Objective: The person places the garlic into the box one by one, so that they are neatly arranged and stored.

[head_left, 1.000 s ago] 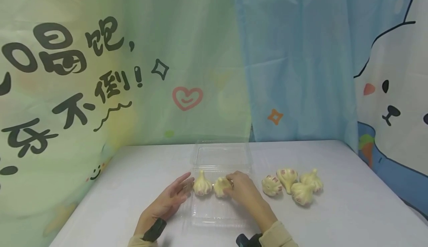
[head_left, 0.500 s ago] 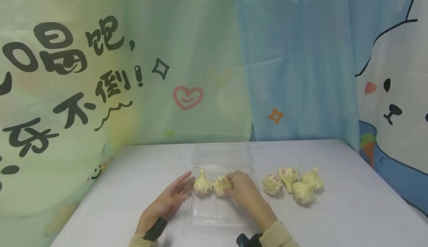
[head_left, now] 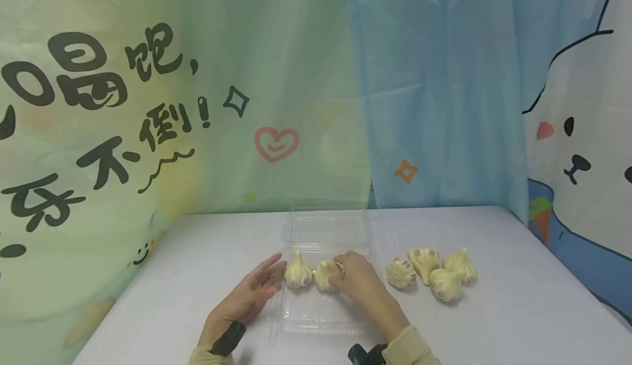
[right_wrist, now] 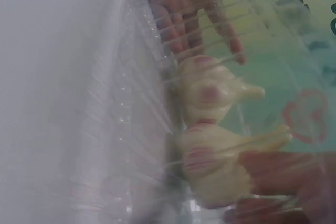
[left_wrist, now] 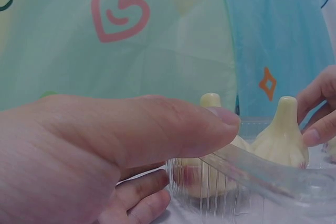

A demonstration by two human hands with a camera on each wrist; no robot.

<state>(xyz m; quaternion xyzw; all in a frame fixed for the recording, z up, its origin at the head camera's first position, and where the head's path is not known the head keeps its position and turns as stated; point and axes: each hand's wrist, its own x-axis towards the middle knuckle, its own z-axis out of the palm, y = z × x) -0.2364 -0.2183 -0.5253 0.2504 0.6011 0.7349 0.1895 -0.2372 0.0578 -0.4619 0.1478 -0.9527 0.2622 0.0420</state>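
A clear plastic box (head_left: 316,318) lies open before me, its lid (head_left: 328,229) folded back on the far side. Inside it, side by side, are two garlic bulbs: the left one (head_left: 298,273) with stem up, the other (head_left: 324,276) held by my right hand (head_left: 362,285). In the right wrist view, fingers (right_wrist: 273,171) press against this bulb, seen through the box wall. My left hand (head_left: 249,296) rests at the box's left side with relaxed fingers. Its thumb (left_wrist: 194,127) lies over the rim in the left wrist view, the other fingers outside the wall.
Several more garlic bulbs (head_left: 446,284) lie grouped on the white table (head_left: 508,321) to the right of the box. One bulb (head_left: 401,273) sits closest to my right hand. A printed curtain (head_left: 306,90) hangs behind the table.
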